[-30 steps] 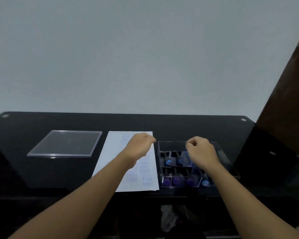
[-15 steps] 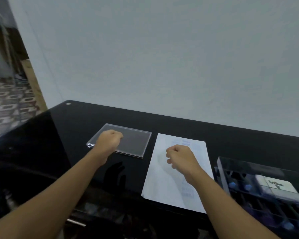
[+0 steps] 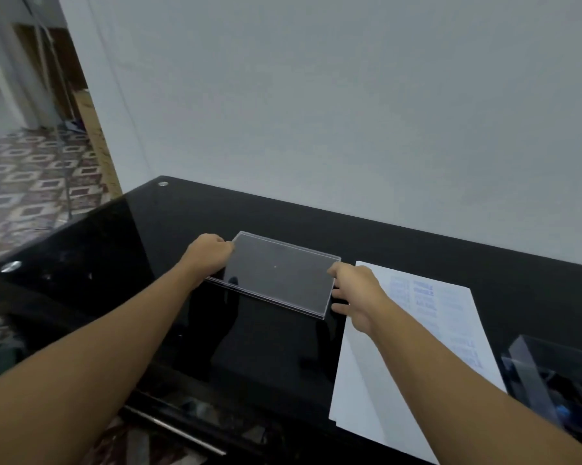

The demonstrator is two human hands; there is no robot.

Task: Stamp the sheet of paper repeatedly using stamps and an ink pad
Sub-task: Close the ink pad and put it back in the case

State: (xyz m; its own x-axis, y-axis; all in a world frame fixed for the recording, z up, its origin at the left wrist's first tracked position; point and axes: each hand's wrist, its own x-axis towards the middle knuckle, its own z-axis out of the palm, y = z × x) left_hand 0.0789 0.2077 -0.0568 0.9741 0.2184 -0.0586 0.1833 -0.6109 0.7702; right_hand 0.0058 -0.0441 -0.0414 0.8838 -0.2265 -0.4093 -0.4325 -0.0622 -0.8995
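Two hands in frame, both on one thing. Left hand [image 3: 210, 255], centre of frame: fingers curled, gripping the left short edge of a clear rectangular plastic lid [image 3: 279, 275]. Right hand [image 3: 356, 293]: thumb on top at the lid's right short edge, the other fingers curled below it, pinching that edge. The lid sits tilted between the two hands; whether its near edge is clear of the surface I cannot tell.

One lid only. Just to its right, under the right wrist, lies one white sheet of paper [image 3: 363, 397], flat, running toward the lower right of the frame. Its far half carries columns of faint blue stamp marks [image 3: 423, 292], too blurred to count or read.

Lower right corner: one clear plastic box [image 3: 531, 377], cut by the frame edge, just beside the sheet. Blue bits inside, too blurred to count.

All of it rests on one glossy black glass table [image 3: 417, 243] with two round metal studs [image 3: 163, 183] at its left corners. Plain grey wall [image 3: 350, 112] behind; patterned tile floor [image 3: 21, 182] at upper left.
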